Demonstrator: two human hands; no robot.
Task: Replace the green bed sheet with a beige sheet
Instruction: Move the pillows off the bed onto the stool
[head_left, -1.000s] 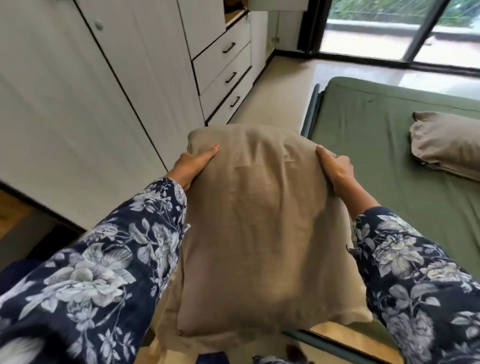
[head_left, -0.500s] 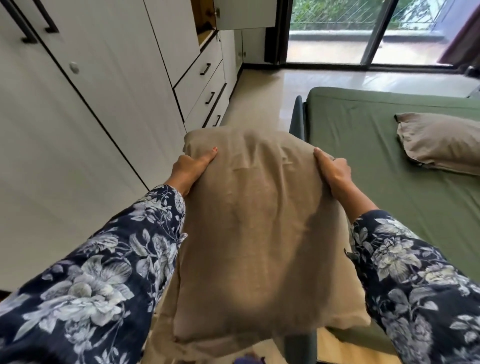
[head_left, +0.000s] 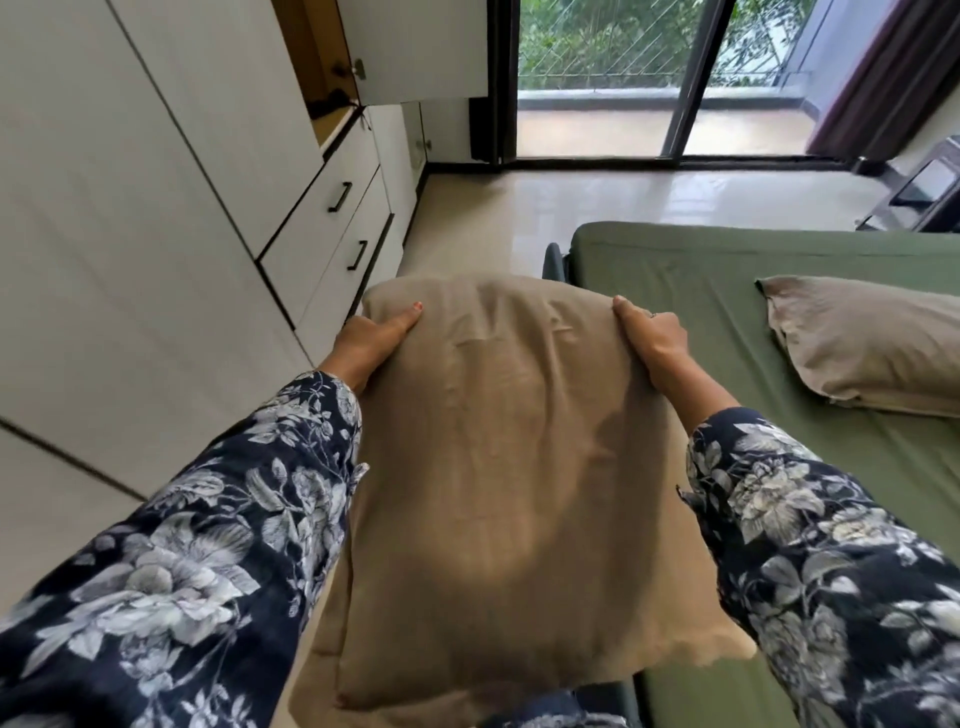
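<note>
I hold a beige pillow (head_left: 511, 467) out in front of me, off the bed, over the floor beside the bed's left edge. My left hand (head_left: 371, 343) grips its left side, thumb on top and fingers hidden underneath. Opposite it, my right hand (head_left: 652, 338) grips the right side the same way. The green sheet (head_left: 691, 291) lies stretched over the mattress to my right. A second beige pillow (head_left: 872, 343) rests on the green sheet at the right edge of view. No beige sheet is in view.
A white wardrobe (head_left: 156, 208) with drawers (head_left: 337, 228) runs along the left, one upper door (head_left: 415, 47) open. A strip of pale floor (head_left: 467, 228) lies between wardrobe and bed. Glass balcony doors (head_left: 649, 78) stand ahead; a dark curtain (head_left: 883, 78) hangs at the far right.
My view has lifted and swung right, showing more of the balcony doors and floor. The pillow stays between both hands in the same hold.
</note>
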